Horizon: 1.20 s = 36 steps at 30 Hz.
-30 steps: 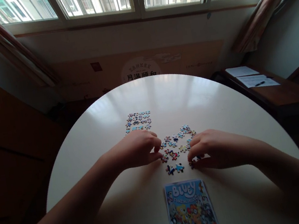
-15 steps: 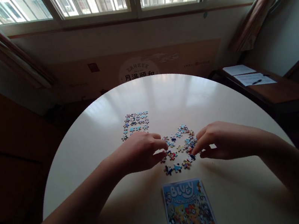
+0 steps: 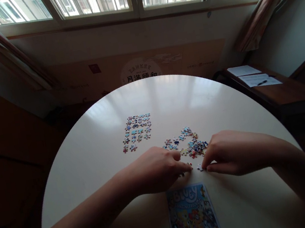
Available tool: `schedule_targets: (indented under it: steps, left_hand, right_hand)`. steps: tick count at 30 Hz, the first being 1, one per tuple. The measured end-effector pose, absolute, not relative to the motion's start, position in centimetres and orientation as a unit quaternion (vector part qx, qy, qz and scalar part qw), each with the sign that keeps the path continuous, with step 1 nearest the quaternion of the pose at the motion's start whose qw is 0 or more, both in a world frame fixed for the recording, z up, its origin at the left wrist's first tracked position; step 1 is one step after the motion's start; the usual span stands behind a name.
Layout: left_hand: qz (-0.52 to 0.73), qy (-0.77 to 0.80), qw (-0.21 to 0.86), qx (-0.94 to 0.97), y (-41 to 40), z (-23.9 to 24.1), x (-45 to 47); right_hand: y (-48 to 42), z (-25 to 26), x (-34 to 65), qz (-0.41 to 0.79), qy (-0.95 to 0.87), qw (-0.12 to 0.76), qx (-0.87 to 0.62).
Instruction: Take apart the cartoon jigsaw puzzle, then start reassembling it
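Observation:
Loose jigsaw pieces [image 3: 189,143] lie in a small heap at the middle of a round white table [image 3: 90,158]. My left hand [image 3: 157,168] rests at the heap's near edge with its fingers curled and pinched on a piece near the table top. My right hand [image 3: 228,152] faces it, its fingertips pinching a small light piece [image 3: 199,167]. The two hands' fingertips nearly meet. A partly joined block of pieces [image 3: 136,130] lies further back on the left. A printed puzzle picture card [image 3: 193,217] lies just in front of my hands.
A low wooden side table [image 3: 282,91] with papers and a pen stands to the right. Windows with curtains run along the far wall, with a cardboard panel below them. Dark wooden furniture is at the left.
Both hands have drawn nearer to me and towards each other, to the heap's near edge. My left hand has uncovered more of the joined block. Loose pieces near the card were shifted.

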State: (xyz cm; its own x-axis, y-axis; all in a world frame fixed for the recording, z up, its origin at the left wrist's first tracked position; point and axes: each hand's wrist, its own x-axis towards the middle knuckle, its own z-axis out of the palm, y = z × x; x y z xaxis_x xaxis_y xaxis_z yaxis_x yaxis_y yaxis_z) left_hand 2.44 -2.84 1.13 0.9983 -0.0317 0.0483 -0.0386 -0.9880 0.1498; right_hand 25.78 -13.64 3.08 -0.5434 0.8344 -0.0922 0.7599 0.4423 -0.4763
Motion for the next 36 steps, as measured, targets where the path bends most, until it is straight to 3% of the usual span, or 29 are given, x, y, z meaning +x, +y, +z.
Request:
schedule_targets:
  steps: [8, 21, 24, 27, 30, 33, 36]
  left_hand:
    - [0.063, 0.023, 0.046, 0.997, -1.8, 1.5, 2.0]
    - [0.397, 0.213, -0.014, 0.893, 2.6, 4.8, -1.4]
    - [0.444, 0.231, -0.022, 0.865, 3.1, 4.8, -1.6]
    - [0.428, 0.214, 0.015, 0.878, 2.7, 4.8, -1.3]
    - [0.336, 0.158, 0.096, 0.924, 1.5, 4.6, -0.5]
    - [0.252, 0.115, 0.182, 0.943, -0.1, 3.9, 0.5]
    - [0.248, 0.100, 0.246, 0.932, -1.4, 2.6, 1.5]
  right_hand:
    - [-11.4, 1.4, 27.1, 0.136, -0.824, 0.150, -0.529]
    - [-11.1, -0.6, 26.2, 0.090, -0.851, 0.133, -0.500]
    - [-11.1, -0.5, 26.1, 0.061, -0.848, 0.170, -0.498]
    - [-11.0, -0.2, 25.8, 0.076, -0.822, 0.285, -0.488]
    - [-11.0, -0.1, 25.4, 0.142, -0.774, 0.393, -0.475]
    - [-11.1, -0.3, 24.8, 0.205, -0.741, 0.444, -0.461]
    - [-11.1, -0.5, 24.3, 0.244, -0.729, 0.460, -0.444]
